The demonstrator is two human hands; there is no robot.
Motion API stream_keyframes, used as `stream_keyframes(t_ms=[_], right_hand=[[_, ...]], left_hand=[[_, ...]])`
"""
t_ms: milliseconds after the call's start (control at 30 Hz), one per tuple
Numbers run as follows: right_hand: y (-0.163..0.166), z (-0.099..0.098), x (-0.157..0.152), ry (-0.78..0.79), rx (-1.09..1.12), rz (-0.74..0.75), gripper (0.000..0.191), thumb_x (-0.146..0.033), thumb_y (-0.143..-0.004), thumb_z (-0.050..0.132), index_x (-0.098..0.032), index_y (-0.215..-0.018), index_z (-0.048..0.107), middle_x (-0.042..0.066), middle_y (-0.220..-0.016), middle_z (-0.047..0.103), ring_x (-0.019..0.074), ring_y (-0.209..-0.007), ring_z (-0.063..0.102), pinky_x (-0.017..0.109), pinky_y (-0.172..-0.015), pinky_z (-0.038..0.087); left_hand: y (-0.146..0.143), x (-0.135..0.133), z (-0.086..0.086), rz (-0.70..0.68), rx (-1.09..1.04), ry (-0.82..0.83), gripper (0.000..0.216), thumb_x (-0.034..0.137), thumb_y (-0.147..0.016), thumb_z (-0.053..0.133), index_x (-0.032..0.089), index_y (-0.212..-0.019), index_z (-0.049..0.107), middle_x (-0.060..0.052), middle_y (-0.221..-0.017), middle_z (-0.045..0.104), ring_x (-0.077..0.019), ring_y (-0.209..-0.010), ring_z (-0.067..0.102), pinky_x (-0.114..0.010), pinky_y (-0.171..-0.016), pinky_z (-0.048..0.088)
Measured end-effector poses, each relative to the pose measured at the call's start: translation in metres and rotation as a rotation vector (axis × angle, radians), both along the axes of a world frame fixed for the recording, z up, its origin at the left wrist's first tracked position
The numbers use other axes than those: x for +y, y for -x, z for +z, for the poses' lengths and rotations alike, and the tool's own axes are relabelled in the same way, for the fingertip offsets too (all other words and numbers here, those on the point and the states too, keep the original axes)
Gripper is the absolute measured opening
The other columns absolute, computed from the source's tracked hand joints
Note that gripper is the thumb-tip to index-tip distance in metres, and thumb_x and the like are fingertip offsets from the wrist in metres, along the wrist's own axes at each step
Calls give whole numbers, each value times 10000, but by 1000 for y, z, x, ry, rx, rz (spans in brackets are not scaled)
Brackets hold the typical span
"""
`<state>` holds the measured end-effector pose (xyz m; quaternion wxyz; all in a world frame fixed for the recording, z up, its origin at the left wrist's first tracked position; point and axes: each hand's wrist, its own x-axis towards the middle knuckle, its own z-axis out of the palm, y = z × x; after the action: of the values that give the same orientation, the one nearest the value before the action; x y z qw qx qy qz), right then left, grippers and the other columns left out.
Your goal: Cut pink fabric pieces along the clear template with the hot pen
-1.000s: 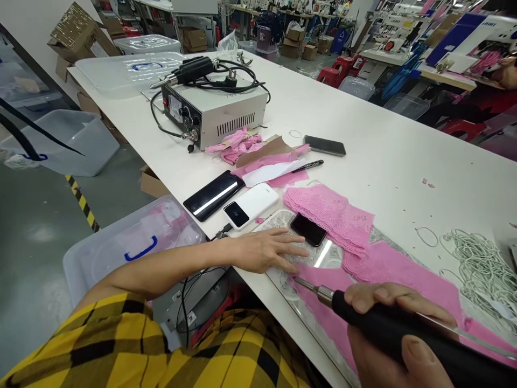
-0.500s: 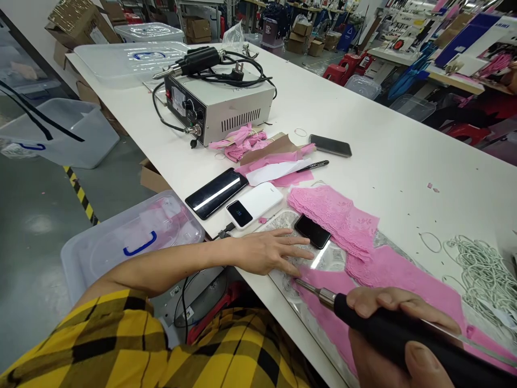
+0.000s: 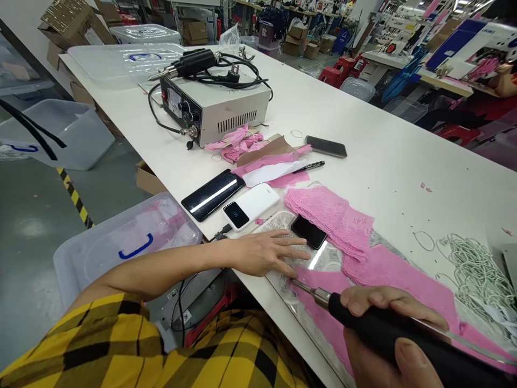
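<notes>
My right hand [image 3: 396,328] is wrapped round a thick black-handled handheld tool with a metal tip [image 3: 315,291]. The tip points left and meets the corner of a flat pink fabric piece [image 3: 323,291]. My left hand [image 3: 262,252] lies flat with fingers spread on a clear patterned sheet [image 3: 283,221]; its thumb is beside the tool tip and the fabric corner. Just past my fingertips lies a small black phone [image 3: 309,231]. A stack of pink lace pieces [image 3: 329,213] partly overlaps that phone. Another pink fabric piece [image 3: 404,277] stretches to the right, partly behind my right hand.
A white power bank [image 3: 258,203] and a black phone [image 3: 212,194] lie near the left edge. Behind stands a control box [image 3: 234,110] with a second black handpiece [image 3: 189,63] on top. Pale elastic loops [image 3: 472,269] are heaped at right. A lidded bin [image 3: 129,242] stands below left.
The whole view has shifted slightly. Both hands, the tool and the pink fabric keep nearly the same places relative to each other.
</notes>
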<state>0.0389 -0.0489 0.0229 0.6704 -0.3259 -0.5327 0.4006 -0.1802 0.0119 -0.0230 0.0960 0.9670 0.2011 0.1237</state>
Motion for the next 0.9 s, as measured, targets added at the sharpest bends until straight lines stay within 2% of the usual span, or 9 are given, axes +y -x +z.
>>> stream_keyframes(t_ms=[167,333,500,733,900], right_hand=[[0,-2,0,-6,0,43,94,-252,-802,581,-189,-865,551,-15,-811,560,130,-621,578,343,-593,527],[1,-2,-1,15,12,8,108,-258,-798,585,-196,-879,552,-15,-797,556,136,-629,580,345,-597,523],[-11,6,0,33,27,-177,136,-245,-722,565,-189,-845,579,-9,-777,574,140,-589,571,350,-564,507],[-65,10,11,-77,7,-509,207,-213,-516,478,-182,-688,589,-14,-631,560,145,-442,518,315,-395,427],[-79,5,17,-48,84,-553,195,-223,-539,495,-186,-710,581,-15,-674,565,140,-448,529,317,-415,440]], left_hand=[[1,0,0,-13,-34,-15,442,40,-868,489,262,-1194,688,-16,-1506,451,-241,-1465,296,-450,-1213,243],[2,1,-2,-13,-52,-27,463,34,-858,473,272,-1194,683,-7,-1507,450,-234,-1472,279,-452,-1213,248],[5,2,-4,-28,-101,-28,472,4,-829,481,228,-1197,673,-47,-1487,475,-243,-1465,295,-466,-1205,266],[-1,-9,3,-36,-226,-43,374,79,-919,413,157,-1197,650,-79,-1376,590,-236,-1379,447,-449,-1187,304],[-23,-17,3,-41,-264,-79,288,188,-986,449,158,-1200,640,-74,-1305,643,-217,-1297,530,-408,-1181,298]])
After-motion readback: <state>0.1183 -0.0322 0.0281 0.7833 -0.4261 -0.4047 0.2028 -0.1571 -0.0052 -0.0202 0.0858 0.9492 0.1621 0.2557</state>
